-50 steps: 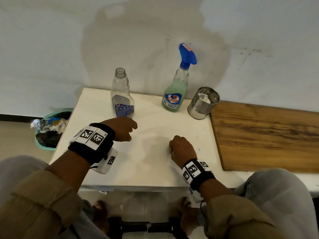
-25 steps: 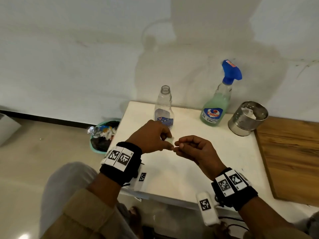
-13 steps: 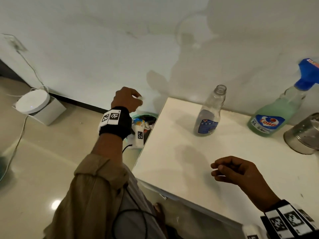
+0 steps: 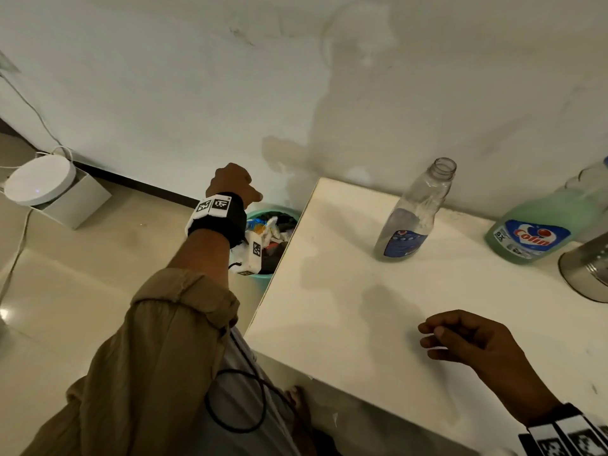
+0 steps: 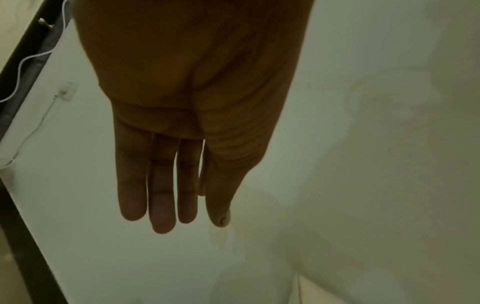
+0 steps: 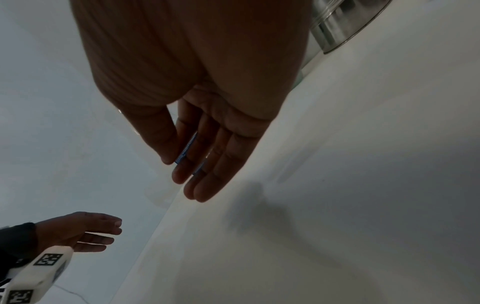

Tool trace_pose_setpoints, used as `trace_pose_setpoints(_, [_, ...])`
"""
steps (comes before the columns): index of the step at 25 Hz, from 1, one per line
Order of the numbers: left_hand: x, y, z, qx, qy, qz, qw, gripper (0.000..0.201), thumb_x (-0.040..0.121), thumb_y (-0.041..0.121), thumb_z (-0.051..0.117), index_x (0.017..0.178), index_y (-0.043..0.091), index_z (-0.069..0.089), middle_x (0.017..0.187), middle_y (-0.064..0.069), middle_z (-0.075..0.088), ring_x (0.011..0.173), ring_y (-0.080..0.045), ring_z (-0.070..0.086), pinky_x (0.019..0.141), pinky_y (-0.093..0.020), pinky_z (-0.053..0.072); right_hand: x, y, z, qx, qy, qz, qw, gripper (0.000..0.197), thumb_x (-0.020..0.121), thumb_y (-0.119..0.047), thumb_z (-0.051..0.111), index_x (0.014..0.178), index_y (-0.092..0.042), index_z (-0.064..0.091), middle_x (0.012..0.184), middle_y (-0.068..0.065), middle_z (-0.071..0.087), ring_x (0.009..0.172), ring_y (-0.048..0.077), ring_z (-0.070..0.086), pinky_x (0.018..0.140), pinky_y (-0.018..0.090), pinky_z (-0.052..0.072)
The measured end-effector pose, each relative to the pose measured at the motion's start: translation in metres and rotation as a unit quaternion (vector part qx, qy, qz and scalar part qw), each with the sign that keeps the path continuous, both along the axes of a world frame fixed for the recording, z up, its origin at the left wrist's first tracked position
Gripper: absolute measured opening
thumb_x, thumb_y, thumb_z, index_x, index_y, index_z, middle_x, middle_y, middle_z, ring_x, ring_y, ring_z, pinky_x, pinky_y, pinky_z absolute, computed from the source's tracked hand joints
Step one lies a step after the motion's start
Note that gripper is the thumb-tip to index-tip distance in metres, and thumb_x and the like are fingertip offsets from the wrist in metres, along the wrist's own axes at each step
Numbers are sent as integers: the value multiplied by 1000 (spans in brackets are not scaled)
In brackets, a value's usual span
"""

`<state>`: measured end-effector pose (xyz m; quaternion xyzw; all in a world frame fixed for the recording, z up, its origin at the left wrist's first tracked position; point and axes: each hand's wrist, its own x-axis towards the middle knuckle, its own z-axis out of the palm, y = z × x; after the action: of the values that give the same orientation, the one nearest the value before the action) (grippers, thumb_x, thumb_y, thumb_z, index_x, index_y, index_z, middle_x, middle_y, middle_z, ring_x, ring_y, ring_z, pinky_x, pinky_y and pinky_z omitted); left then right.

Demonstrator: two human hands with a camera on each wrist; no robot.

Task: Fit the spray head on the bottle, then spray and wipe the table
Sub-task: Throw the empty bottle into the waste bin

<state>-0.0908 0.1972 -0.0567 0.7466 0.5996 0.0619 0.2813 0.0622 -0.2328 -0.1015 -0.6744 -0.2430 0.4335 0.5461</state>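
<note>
An uncapped clear bottle (image 4: 417, 212) with a blue label stands at the back of the white table (image 4: 342, 311). To its right is a green Colin bottle (image 4: 539, 233); its top is cut off by the frame edge, so no spray head shows. My left hand (image 4: 234, 183) hangs off the table's left side above a teal bin (image 4: 261, 278). Its fingers (image 5: 161, 214) are straight and hold nothing. My right hand (image 4: 460, 337) hovers over the table's front part, loosely curled and empty. In the right wrist view my right hand (image 6: 187, 176) points toward the clear bottle.
The bin holds crumpled rubbish (image 4: 268, 230). A steel cup (image 4: 587, 274) stands at the table's right edge of view. On the floor at left a round white device (image 4: 39, 180) sits on a box, with a cable along the wall.
Half a second ago my left hand pinched a small white wad over the bin; now its fingers are spread and the wad is gone. My right hand has stayed over the table.
</note>
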Motion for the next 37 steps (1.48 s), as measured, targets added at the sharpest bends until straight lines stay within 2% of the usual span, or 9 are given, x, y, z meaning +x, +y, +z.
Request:
trace_pose_setpoints(2, [0, -3, 11, 35, -28, 2, 999, 32, 67, 28, 80, 96, 19, 70, 104, -14, 72, 94, -32, 70, 89, -44, 56, 2, 1, 0, 0, 7, -17, 1000, 20, 85, -16, 67, 98, -2, 72, 95, 13, 77, 90, 37, 72, 73, 34, 63])
trace_pose_setpoints(4, [7, -18, 30, 76, -98, -24, 992, 25, 70, 30, 77, 91, 19, 71, 96, -11, 74, 88, -29, 72, 89, -41, 56, 2, 2, -1, -9, -3, -20, 1000, 16, 91, 2, 57, 99, 0, 70, 95, 14, 77, 89, 37, 72, 72, 34, 63])
trace_pose_setpoints(10, [70, -142, 85, 61, -281, -218, 933, 48, 74, 40, 77, 117, 23, 64, 104, 8, 71, 80, -7, 68, 75, -16, 53, 4, 2, 8, -7, -64, -48, 997, 17, 92, 4, 56, 96, -4, 71, 91, 13, 76, 80, 28, 73, 72, 37, 61])
trace_pose_setpoints(15, [113, -215, 54, 34, -300, -299, 905, 88, 68, 48, 79, 142, 26, 38, 141, 7, 49, 121, -13, 52, 99, -28, 46, 4, -2, 12, -16, -112, -58, 992, 18, 92, 0, 58, 93, -12, 72, 88, 10, 77, 78, 23, 73, 71, 35, 60])
trace_pose_setpoints(19, [120, -219, 41, 60, -292, -280, 913, 54, 76, 32, 76, 122, 15, 53, 113, -1, 67, 100, -17, 62, 92, -41, 52, 4, -8, 15, -15, -153, -52, 987, 17, 91, -4, 59, 93, -14, 72, 87, 5, 77, 77, 20, 74, 73, 37, 61])
trace_pose_setpoints(25, [95, -179, 74, 106, -233, -241, 936, 55, 59, 53, 79, 102, 22, 66, 96, 4, 72, 84, -15, 67, 82, -34, 56, 1, -6, 17, -17, -172, -34, 984, 16, 91, -5, 60, 93, -15, 72, 87, 4, 77, 76, 17, 74, 73, 39, 61])
trace_pose_setpoints(28, [61, -125, 107, 158, -202, -217, 942, 53, 59, 47, 84, 101, 17, 70, 90, 4, 69, 74, -11, 61, 74, -18, 48, 2, -9, 8, -26, -164, -27, 986, 18, 91, -3, 60, 92, -17, 72, 86, 4, 77, 77, 17, 74, 75, 42, 62])
trace_pose_setpoints(30, [35, -82, 118, 172, -179, -195, 949, 51, 59, 44, 85, 97, 13, 70, 89, 1, 69, 76, -12, 59, 79, -22, 48, 3, -12, 4, -37, -169, -24, 985, 19, 92, -3, 61, 92, -18, 72, 86, 3, 77, 77, 18, 74, 76, 45, 61])
trace_pose_setpoints(37, [-22, 25, 15, 122, -75, -48, 989, 64, 54, 43, 86, 99, 2, 65, 107, -14, 70, 102, -28, 65, 93, -37, 50, 3, -13, 3, -73, -207, -10, 976, 20, 90, -7, 62, 93, -23, 72, 88, -3, 78, 78, 13, 74, 75, 36, 60])
